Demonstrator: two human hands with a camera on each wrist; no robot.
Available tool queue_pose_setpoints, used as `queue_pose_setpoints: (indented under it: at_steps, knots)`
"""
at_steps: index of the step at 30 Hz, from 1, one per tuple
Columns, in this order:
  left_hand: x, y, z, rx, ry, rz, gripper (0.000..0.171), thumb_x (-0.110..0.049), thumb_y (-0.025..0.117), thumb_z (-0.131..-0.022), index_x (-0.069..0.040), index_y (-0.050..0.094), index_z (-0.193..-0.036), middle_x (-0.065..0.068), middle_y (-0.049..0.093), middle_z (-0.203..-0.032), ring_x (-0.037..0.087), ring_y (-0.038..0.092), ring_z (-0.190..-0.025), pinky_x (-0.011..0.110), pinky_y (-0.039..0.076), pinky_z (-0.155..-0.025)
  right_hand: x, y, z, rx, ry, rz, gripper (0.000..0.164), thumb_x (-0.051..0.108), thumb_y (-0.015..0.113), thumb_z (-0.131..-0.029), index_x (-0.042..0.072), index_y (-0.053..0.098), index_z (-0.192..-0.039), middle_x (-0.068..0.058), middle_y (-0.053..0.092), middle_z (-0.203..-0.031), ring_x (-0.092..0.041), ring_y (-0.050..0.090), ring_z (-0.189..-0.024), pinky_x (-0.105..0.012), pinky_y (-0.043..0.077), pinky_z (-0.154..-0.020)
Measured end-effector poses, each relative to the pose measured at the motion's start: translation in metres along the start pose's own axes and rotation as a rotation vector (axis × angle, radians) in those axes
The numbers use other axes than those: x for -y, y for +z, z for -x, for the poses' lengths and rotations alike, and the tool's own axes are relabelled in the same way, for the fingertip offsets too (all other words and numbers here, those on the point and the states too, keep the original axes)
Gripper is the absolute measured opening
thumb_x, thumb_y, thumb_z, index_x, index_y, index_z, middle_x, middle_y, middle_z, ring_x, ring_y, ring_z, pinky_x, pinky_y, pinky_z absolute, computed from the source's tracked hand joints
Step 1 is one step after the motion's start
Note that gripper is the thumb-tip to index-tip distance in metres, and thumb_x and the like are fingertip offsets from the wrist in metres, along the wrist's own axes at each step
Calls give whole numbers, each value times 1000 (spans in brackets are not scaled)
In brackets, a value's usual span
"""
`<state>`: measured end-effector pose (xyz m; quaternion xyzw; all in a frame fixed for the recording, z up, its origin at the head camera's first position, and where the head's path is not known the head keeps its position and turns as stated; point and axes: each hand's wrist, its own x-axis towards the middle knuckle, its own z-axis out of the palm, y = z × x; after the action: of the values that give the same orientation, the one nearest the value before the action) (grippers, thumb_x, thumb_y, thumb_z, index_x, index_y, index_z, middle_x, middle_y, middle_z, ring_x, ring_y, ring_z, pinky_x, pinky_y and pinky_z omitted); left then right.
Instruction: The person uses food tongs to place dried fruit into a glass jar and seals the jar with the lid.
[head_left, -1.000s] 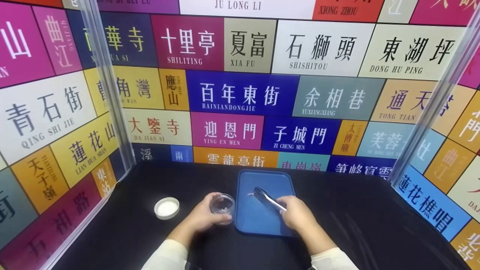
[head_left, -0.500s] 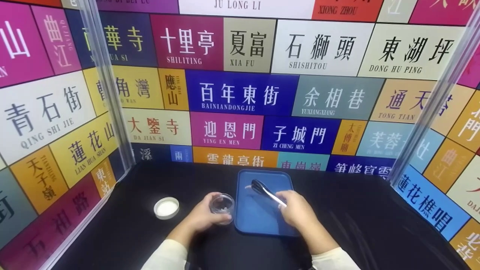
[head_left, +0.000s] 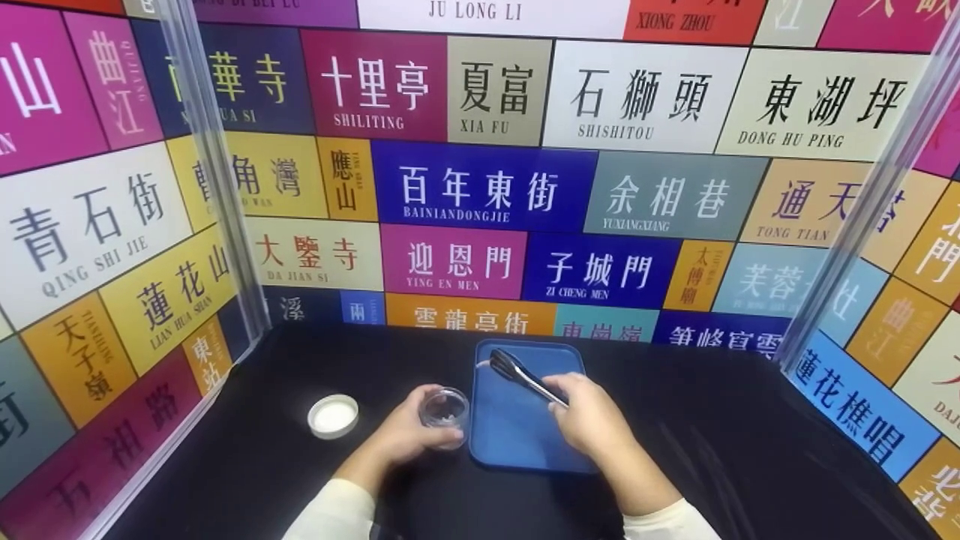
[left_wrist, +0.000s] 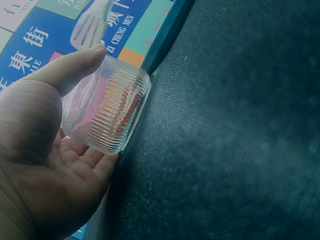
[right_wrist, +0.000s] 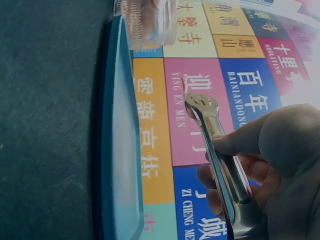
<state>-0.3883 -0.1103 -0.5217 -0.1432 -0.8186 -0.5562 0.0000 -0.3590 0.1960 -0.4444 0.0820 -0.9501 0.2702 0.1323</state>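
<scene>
My left hand (head_left: 401,431) grips a clear ribbed jar (left_wrist: 112,102) by its side, thumb and fingers around it. The jar's mouth is uncovered, and small bits (head_left: 450,418) show inside. My right hand (head_left: 596,420) holds metal tongs (head_left: 529,380) over the blue tray (head_left: 517,442), their slotted ends toward the far left. Between those ends sits a thin, pale reddish strip (right_wrist: 184,85), its tip sticking out; its kind is too small to make out. In the right wrist view, the tongs are raised above the tray's rim.
A round white lid (head_left: 333,416) lies on the black tablecloth (head_left: 262,457), left of the jar. The tray's left edge is close beside the jar. Panels of coloured lettering (head_left: 480,184) wall in the table, with clear upright strips (head_left: 225,172) at the corners.
The tongs, with the thin strip in their ends, have moved left and away toward the tray's far left corner. My left hand and the jar have stayed in place.
</scene>
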Motion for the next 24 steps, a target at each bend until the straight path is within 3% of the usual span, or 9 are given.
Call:
queue_pose_setpoints:
  at_steps: [24]
  knots:
    - [0, 1, -1, 2, 19, 14, 90, -22, 95, -79, 0, 46, -151, 23, 61, -151, 37, 63, -136, 56, 44, -124, 46, -7, 25, 3, -168, -6, 35, 7, 77, -95, 21, 78, -127, 1, 77, -125, -25, 71, -124, -51, 56, -111]
